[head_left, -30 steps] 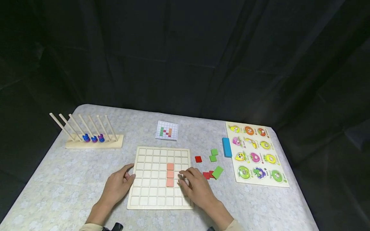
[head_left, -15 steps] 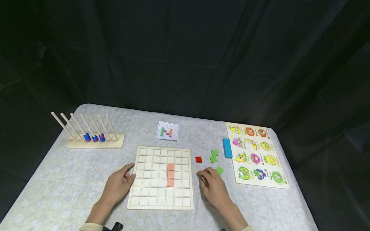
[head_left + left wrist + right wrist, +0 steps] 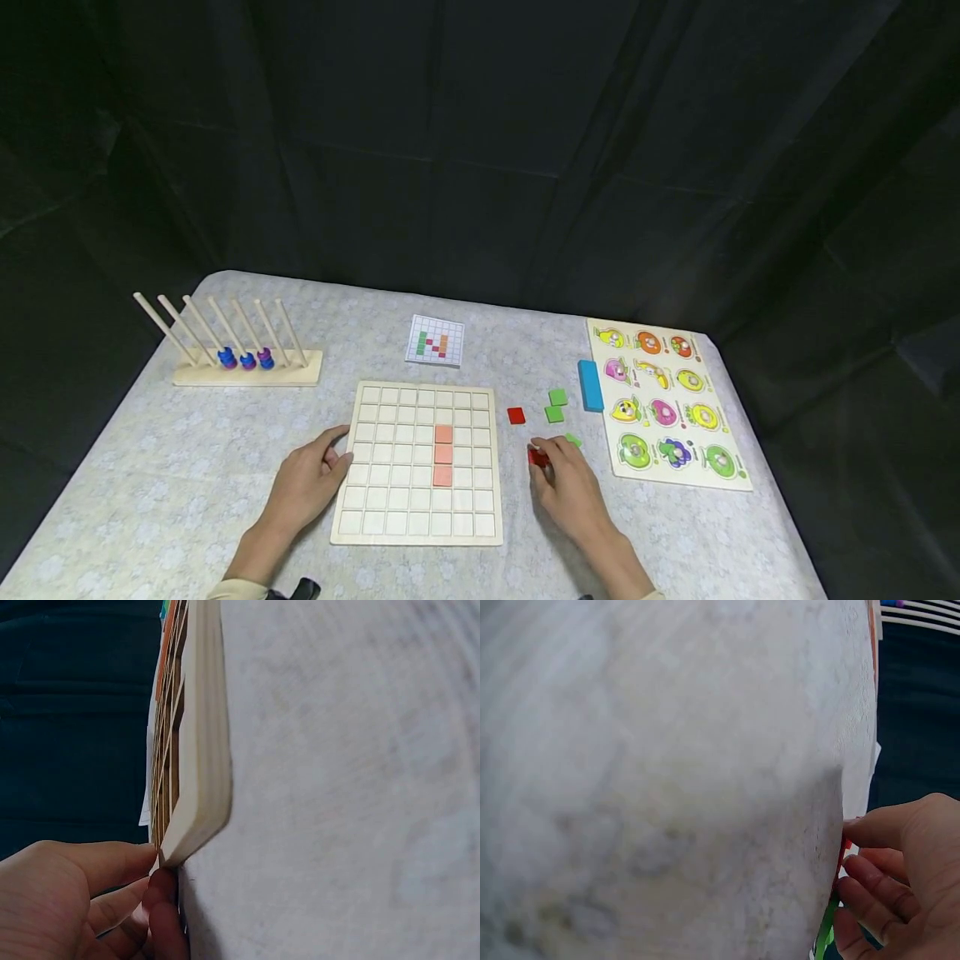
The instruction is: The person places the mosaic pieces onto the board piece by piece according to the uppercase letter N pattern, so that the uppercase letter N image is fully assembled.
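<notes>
The left hand (image 3: pixel 306 477) grips the left edge of the board (image 3: pixel 397 499) — square, pale wood, gridded with shallow cells — where three coral tiles (image 3: pixel 443 454) sit. Beside it, on the floral-patterned bench (image 3: pixel 120 500), the right hand (image 3: pixel 572 487) pinches a flat red tile (image 3: pixel 537 457).

Red tiles (image 3: pixel 516 416), pale gridded board (image 3: pixel 397 500)

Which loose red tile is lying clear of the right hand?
The red tile between the grid board and two green tiles; the right hand touches the rest of the red.
</notes>
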A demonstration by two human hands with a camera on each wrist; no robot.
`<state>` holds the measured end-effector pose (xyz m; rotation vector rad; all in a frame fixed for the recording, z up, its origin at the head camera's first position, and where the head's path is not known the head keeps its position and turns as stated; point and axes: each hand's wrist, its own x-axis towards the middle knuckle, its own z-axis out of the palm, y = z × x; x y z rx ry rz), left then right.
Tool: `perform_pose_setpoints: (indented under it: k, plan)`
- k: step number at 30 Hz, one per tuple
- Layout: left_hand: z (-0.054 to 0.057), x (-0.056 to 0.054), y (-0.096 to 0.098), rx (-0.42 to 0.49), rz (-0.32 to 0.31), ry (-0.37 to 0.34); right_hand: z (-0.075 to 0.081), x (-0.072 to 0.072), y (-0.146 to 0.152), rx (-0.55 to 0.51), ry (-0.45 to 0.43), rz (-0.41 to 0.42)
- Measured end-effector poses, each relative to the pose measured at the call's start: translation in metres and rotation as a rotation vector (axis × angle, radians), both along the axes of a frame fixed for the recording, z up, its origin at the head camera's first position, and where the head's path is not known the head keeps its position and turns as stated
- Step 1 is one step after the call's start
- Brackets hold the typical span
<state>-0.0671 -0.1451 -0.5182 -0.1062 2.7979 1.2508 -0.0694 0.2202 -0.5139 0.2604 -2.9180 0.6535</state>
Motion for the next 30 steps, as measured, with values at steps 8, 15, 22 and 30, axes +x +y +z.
perform_pose_setpoints:
  k: [8, 15, 22, 30]
  plan:
    - [-0.0007, 0.0002, -0.0006, 0.003, 0.0, 0.0, 0.0007, -0.0025, 0.0045, 0.0, 0.013, 0.002]
    - [-0.0003, 0.0007, -0.0009, -0.003, 0.002, 0.0, 0.0034, -0.0031, 0.0041, -0.011, -0.045, -0.027]
    - [-0.0004, 0.0015, -0.0007, 0.002, 0.003, 0.005, 0.0006, -0.0033, 0.0042, -0.003, -0.033, -0.04]
    - [-0.0017, 0.0009, -0.0001, 0.001, 0.007, 0.012, -0.0001, -0.0035, 0.0049, 0.005, -0.027, -0.024]
